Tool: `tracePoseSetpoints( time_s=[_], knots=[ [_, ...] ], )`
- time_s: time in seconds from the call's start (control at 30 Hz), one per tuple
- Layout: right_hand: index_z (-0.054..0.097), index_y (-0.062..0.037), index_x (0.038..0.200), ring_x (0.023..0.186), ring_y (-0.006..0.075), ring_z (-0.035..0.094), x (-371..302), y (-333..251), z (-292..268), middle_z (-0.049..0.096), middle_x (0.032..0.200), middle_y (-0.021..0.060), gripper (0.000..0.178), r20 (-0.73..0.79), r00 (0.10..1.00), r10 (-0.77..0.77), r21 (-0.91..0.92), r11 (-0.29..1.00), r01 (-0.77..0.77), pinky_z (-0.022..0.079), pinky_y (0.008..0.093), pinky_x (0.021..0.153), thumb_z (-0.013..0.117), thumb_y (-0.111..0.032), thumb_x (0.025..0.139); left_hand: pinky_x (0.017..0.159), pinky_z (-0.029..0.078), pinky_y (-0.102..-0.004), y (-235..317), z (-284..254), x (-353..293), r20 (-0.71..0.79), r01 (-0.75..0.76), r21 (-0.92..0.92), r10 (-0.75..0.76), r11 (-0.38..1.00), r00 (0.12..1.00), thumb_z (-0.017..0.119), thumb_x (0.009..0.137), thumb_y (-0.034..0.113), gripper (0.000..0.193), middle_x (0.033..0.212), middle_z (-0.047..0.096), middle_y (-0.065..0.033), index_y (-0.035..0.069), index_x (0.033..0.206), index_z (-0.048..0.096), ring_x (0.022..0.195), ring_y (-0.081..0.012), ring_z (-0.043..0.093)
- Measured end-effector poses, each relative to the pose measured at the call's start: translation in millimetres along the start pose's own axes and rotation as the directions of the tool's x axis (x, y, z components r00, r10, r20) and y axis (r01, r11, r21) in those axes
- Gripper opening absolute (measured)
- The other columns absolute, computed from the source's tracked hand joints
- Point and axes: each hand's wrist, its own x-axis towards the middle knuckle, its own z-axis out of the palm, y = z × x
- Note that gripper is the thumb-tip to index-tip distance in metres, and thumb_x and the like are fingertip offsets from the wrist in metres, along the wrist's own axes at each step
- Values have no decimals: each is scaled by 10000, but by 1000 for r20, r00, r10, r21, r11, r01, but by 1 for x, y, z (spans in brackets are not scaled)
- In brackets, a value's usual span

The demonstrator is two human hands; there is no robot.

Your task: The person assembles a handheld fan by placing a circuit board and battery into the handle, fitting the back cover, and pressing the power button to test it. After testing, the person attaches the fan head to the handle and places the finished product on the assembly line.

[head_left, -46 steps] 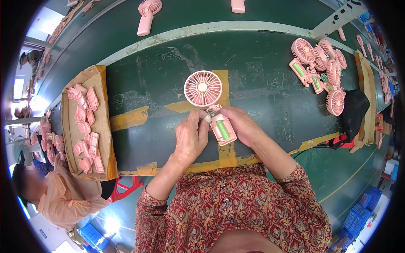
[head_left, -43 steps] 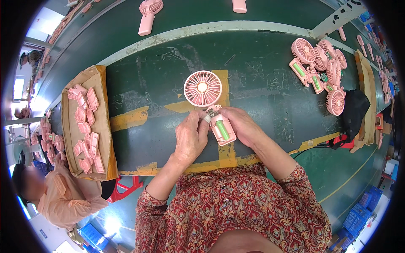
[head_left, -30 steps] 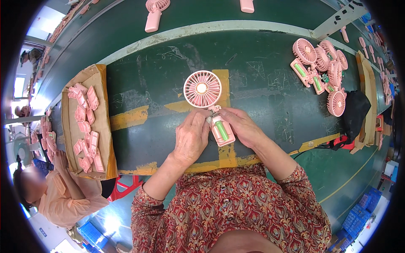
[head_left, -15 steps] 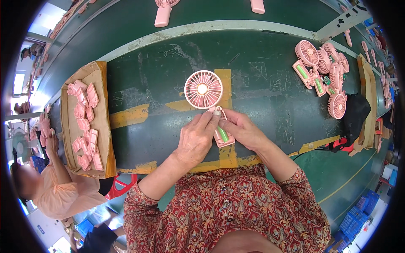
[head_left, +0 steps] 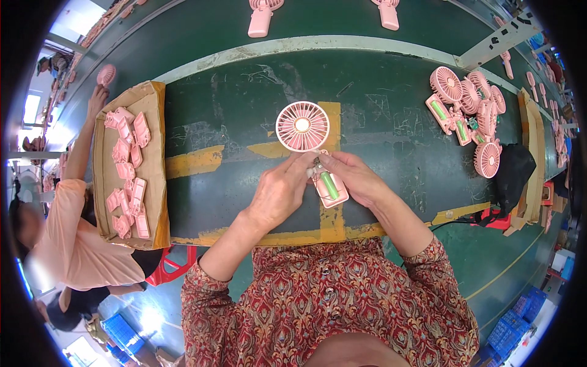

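Observation:
A pink handheld fan (head_left: 290, 139) lies in front of me, its round grille pointing away and its handle toward me. The handle's back is off, baring a green cylindrical battery (head_left: 330, 185) and thin wires. My left hand (head_left: 278, 189) pinches the fan's neck from the left, thumb and fingers pressed together. From the right, my right hand (head_left: 358, 177) closes on the top of the handle housing (head_left: 338, 199). Both sets of fingertips meet just below the grille; what small part they touch there is hidden.
At left stands a cardboard tray (head_left: 161, 208) of pink handle covers (head_left: 139, 189). Several pink fans (head_left: 487, 159), some with batteries showing, are piled at right beside a black cloth (head_left: 516, 174). More fans (head_left: 260, 23) lie beyond the metal rail (head_left: 293, 46). A co-worker (head_left: 67, 238) sits at left.
The handle's lower end has swung slightly right, and my fingers have shifted toward its top, uncovering more battery and wires. The co-worker at left has reached farther out, holding a pink fan.

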Motion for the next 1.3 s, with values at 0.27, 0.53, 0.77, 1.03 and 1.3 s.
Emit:
tracePoseSetpoints(
  time_s=[0.27, 0.53, 0.77, 1.03, 1.3],
  knots=[
    [540, 18, 1088, 822, 110, 602, 0, 9, 6, 615, 967, 74, 278, -138, 990, 4, 101, 995, 10, 514, 241, 685, 504, -222, 952, 666, 531, -353, -4, -1, -15, -29, -125, 93, 128, 988, 991, 663, 734, -20, 211, 889, 627, -122, 10, 940, 632, 781, -295, 633],
    [532, 11, 1094, 835, 108, 597, 0, 20, 22, 601, 980, 72, 259, -208, 976, -61, 149, 984, 93, 519, 243, 701, 499, -204, 952, 624, 516, -367, 10, 20, -18, -187, 43, 110, -22, 993, 982, 660, 726, 24, 117, 835, 614, -123, 28, 835, 616, 727, -289, 620],
    [513, 42, 1112, 889, 173, 620, 2, 13, 19, 617, 1060, 152, 279, -184, 982, -44, 177, 981, 77, 531, 279, 766, 464, -188, 961, 689, 525, -353, 9, -7, -28, -53, 3, 74, 1, 997, 999, 645, 748, -13, 331, 886, 624, -145, 15, 1071, 577, 797, -325, 628],
    [509, 38, 1109, 865, 148, 623, 5, 16, 19, 619, 1036, 129, 294, -170, 983, -73, 169, 980, 102, 533, 264, 718, 467, -214, 963, 650, 522, -342, 0, -2, -16, -44, 109, -14, -110, 994, 993, 658, 757, 15, 200, 843, 636, -133, 7, 956, 639, 744, -290, 635],
    [516, 40, 1151, 960, 191, 622, 5, 19, 21, 620, 1081, 151, 303, -186, 975, -126, 123, 981, 150, 517, 284, 804, 474, -190, 958, 765, 517, -387, 4, -18, -20, 58, 1, 38, -3, 999, 998, 600, 718, -40, 308, 992, 597, -152, 15, 1020, 604, 895, -344, 602]
  ],
)
